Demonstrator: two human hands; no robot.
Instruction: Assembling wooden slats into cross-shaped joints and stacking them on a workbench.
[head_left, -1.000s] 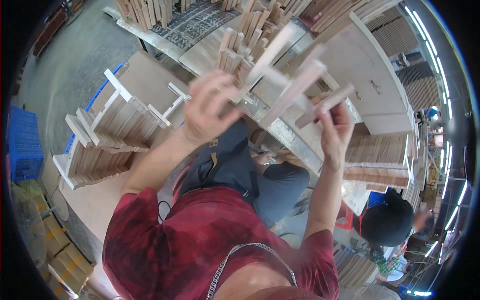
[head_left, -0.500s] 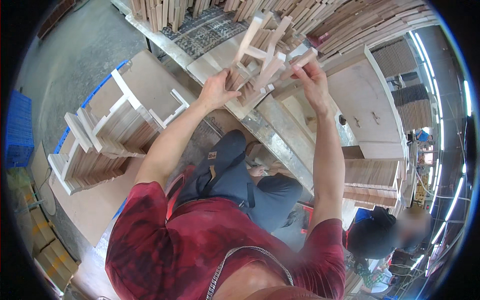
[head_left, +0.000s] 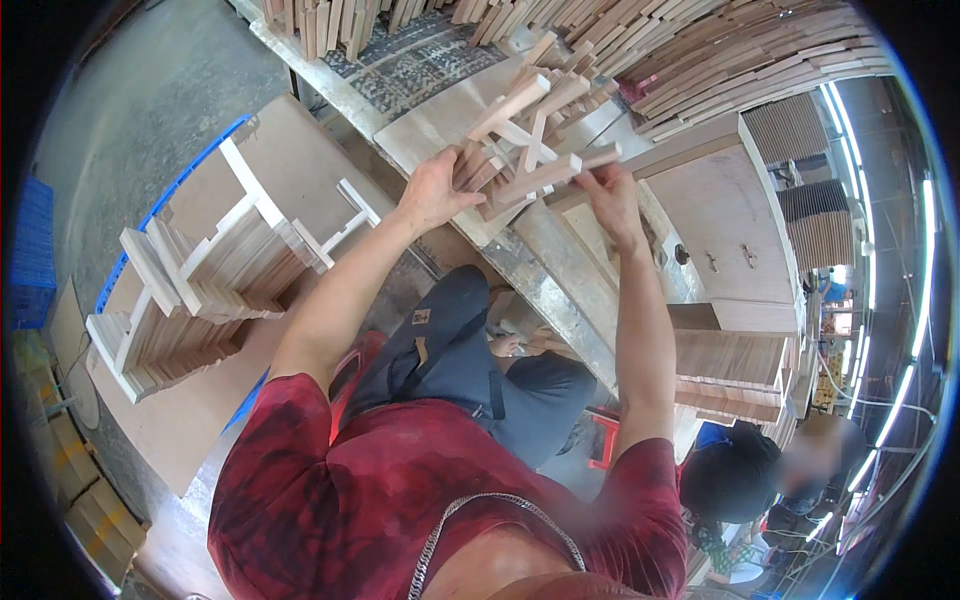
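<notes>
Over the workbench stands an assembly of pale wooden bars joined by crosspieces, a wooden frame (head_left: pixel 541 178). My left hand (head_left: pixel 437 192) grips its left side, with the thumb toward me and the fingers partly hidden behind the wood. My right hand (head_left: pixel 612 205) pinches a short wooden bar (head_left: pixel 601 156) at the frame's right end. Whether that bar touches the frame or sits just behind its nearest bar, I cannot tell. More loose wooden pieces (head_left: pixel 590 100) lie behind the frame.
Long rows of wooden strips (head_left: pixel 700 70) fill the far side of the workbench (head_left: pixel 560 285). Stacked finished wooden frames (head_left: pixel 200 270) rest on a board-covered blue pallet at my left. A wooden box (head_left: pixel 715 215) stands at the right. Another person (head_left: pixel 735 470) is at the lower right.
My right hand has brought the short bar down and slightly left, against or close behind the frame. The frame has tilted to the right in my left hand.
</notes>
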